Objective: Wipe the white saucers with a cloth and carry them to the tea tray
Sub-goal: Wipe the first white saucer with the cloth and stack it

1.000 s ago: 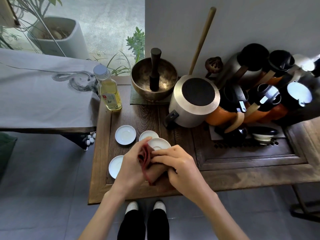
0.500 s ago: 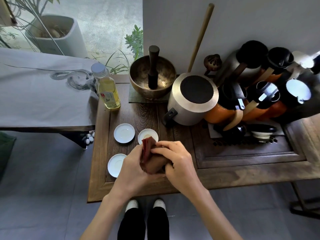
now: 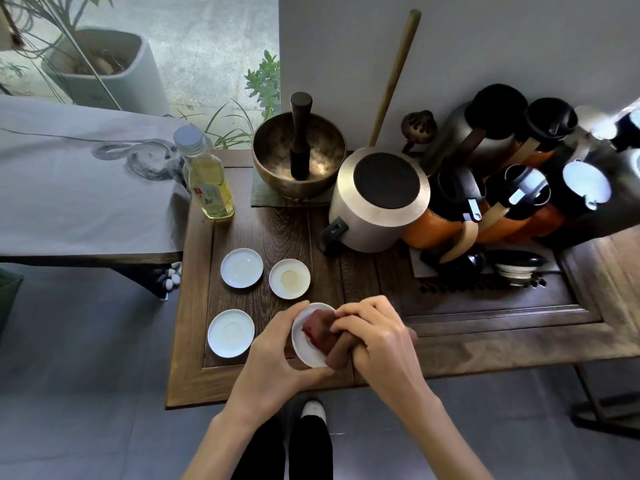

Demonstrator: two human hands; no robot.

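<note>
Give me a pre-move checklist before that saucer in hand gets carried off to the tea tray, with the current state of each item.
1. Held saucer gripped securely: ok, the left hand cups its rim.
2. Cloth pressed into the saucer: ok, the right hand holds it in the bowl.
3. Saucer wiped clean: cannot tell, the cloth covers much of the inside.
4. Other saucers accounted for: ok, three lie on the wooden table, the far-left saucer, the middle saucer and the near saucer.
5. Middle saucer clean: not ok, a yellowish patch shows at its centre.
6. Landing spot ready: cannot tell.
</note>
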